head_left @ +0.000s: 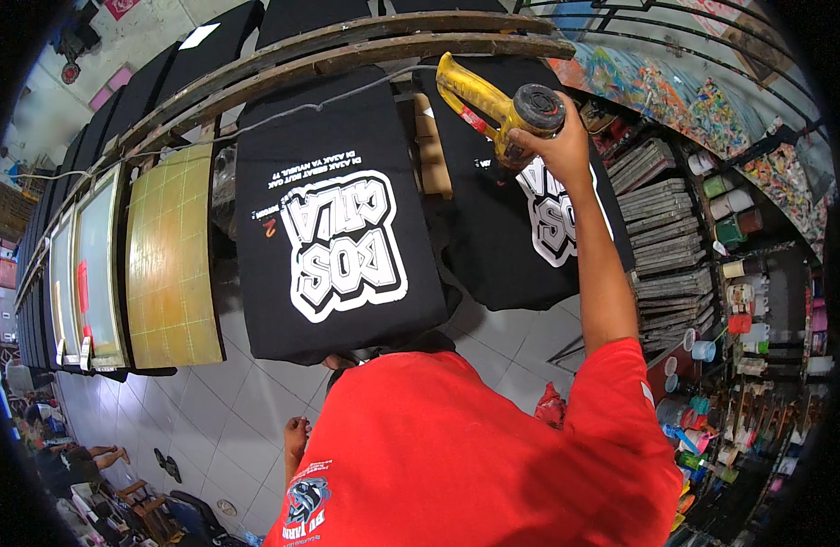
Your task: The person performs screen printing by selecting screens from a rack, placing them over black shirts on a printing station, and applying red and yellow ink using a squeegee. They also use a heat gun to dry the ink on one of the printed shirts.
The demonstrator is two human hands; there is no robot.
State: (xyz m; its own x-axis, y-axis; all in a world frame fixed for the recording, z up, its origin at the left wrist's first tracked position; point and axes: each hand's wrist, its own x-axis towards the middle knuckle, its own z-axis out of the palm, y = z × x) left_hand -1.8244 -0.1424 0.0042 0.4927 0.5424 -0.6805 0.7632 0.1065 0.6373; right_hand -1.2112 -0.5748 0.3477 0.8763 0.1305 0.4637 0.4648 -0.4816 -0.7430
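Note:
My right hand [557,141] is closed round the body of a yellow heat gun [493,105], next to its round black end. The heat gun is above a black T-shirt [493,264] with a white-lettered print, partly hidden by my right arm. A grey cord [338,102] leads left from its handle. My left hand [297,436] hangs low beside my red shirt, its fingers curled, with no object visible in them. Another black T-shirt [338,333], with a large white print and a small red mark, lies flat on a board in front of me, nearest my left side.
Wooden rails [347,56] run across behind the shirts. Left stand a yellowish panel [172,255] and framed screens [101,264]. Stacked frames [662,228] fill a rack at right, beside shelves of paint tubs [739,310]. Sandals [167,465] lie on the tiled floor.

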